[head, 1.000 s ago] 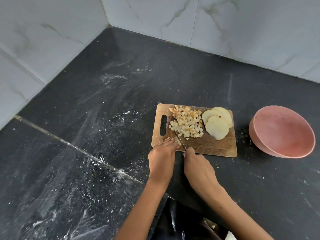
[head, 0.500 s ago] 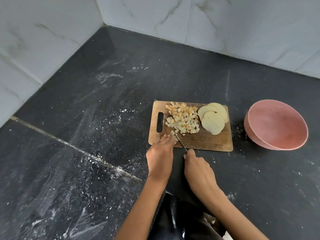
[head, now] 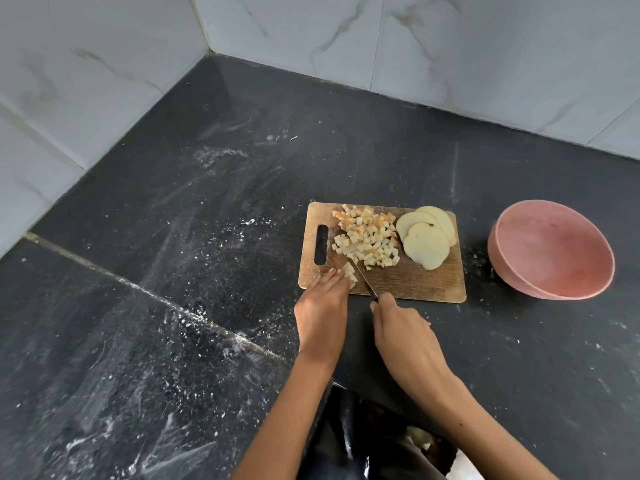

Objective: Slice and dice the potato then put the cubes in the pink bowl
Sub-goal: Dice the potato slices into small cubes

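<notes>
right hand (head: 401, 327) grips knife (head: 363, 280) | pale cubes (head: 367, 240) | round pink bowl (head: 550, 249)

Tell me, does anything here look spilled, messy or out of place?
Yes. White specks and smears lie scattered over the dark counter, left of the board and near the bowl. The cubes and slices lie on the board, and the bowl is empty.
</notes>
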Action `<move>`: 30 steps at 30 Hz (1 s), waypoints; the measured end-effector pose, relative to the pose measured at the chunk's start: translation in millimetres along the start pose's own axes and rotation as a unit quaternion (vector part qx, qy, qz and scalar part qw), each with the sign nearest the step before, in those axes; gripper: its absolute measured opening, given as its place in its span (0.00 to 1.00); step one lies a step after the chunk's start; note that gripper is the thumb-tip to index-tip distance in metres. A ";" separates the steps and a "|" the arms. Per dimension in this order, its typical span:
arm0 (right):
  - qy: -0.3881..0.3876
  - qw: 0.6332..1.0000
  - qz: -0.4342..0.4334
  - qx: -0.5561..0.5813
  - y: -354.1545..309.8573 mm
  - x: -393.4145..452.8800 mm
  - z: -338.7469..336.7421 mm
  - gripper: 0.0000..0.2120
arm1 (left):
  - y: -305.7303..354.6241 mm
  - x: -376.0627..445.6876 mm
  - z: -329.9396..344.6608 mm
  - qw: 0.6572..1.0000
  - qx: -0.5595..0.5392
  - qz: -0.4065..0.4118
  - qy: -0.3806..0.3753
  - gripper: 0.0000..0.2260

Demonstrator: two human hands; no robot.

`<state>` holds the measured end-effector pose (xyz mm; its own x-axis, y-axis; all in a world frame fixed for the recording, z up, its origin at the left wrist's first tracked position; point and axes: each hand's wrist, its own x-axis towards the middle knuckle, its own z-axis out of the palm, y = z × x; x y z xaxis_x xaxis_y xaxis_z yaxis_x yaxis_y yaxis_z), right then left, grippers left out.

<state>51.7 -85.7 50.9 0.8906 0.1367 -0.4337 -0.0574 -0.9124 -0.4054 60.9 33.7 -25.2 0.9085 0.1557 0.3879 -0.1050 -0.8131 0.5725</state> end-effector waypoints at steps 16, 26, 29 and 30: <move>-0.035 0.998 0.038 -0.045 5.9 10.6 7.3 0.09 | -0.8 -1.4 -0.3 1.000 -0.004 0.006 0.000 0.11; -0.021 0.999 0.036 -0.032 20.4 1.9 8.4 0.10 | 1.0 -2.6 1.0 1.000 0.009 0.008 0.008 0.10; 0.002 1.000 0.023 -0.002 18.5 7.7 3.6 0.12 | 2.6 -2.8 2.9 1.000 0.009 -0.001 0.008 0.09; 0.007 1.000 0.016 0.006 17.2 7.4 1.9 0.12 | 2.6 -2.6 3.0 1.000 0.009 -0.006 0.008 0.09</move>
<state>56.4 -99.6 39.1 0.8944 0.1028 -0.4354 -0.0908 -0.9113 -0.4015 59.5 29.5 -26.8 0.9030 0.1741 0.3929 -0.0869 -0.8214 0.5637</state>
